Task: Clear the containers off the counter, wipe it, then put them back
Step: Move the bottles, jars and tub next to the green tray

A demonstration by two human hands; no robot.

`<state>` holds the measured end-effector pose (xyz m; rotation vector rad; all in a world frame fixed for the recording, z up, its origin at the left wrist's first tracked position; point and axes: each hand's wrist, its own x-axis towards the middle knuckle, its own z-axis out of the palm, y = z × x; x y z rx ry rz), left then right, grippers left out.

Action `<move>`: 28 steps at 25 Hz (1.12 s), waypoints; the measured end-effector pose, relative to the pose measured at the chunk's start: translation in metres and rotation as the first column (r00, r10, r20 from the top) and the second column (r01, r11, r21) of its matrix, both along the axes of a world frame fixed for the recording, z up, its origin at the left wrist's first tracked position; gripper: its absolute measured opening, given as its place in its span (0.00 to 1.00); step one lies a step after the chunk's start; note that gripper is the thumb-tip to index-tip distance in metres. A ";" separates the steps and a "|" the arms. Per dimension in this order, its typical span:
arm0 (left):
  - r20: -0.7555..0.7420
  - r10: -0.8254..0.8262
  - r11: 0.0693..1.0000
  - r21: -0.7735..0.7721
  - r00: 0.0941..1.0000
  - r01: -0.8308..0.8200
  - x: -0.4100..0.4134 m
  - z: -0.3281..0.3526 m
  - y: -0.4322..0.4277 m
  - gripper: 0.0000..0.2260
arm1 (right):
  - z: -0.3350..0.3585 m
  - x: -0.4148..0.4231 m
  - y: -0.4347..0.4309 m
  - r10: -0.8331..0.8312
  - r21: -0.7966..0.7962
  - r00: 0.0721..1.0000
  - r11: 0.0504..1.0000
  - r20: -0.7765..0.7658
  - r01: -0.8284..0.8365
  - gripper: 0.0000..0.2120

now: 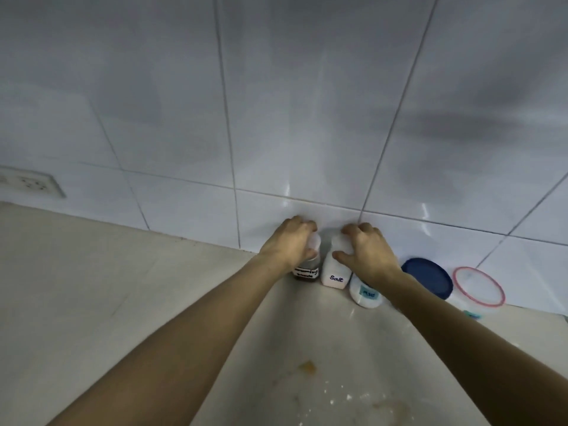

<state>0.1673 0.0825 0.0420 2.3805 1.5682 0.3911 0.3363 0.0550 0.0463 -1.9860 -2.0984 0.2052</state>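
A row of containers stands against the tiled wall at the back of the beige counter [92,302]. My left hand [289,241] is closed over the top of a small jar of brown seasoning [305,273] with a black label. My right hand [365,250] grips the top of the white bottle labelled Salt [335,272]. Under my right wrist stands a white jar with a blue label [365,295]. To the right come a tub with a dark blue lid [428,276] and a clear tub with a red-rimmed lid [479,287].
An orange stain [307,366], a brownish smear [393,407] and white crumbs mark the counter in front of me. A wall socket [30,181] sits low on the tiles at far left. The wall stands directly behind the containers.
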 end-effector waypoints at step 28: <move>0.105 0.694 0.716 0.011 0.712 -0.698 -0.457 0.005 -0.203 0.18 | 0.001 -0.478 -0.087 0.589 -0.013 0.789 0.800 -0.176 -0.600 0.23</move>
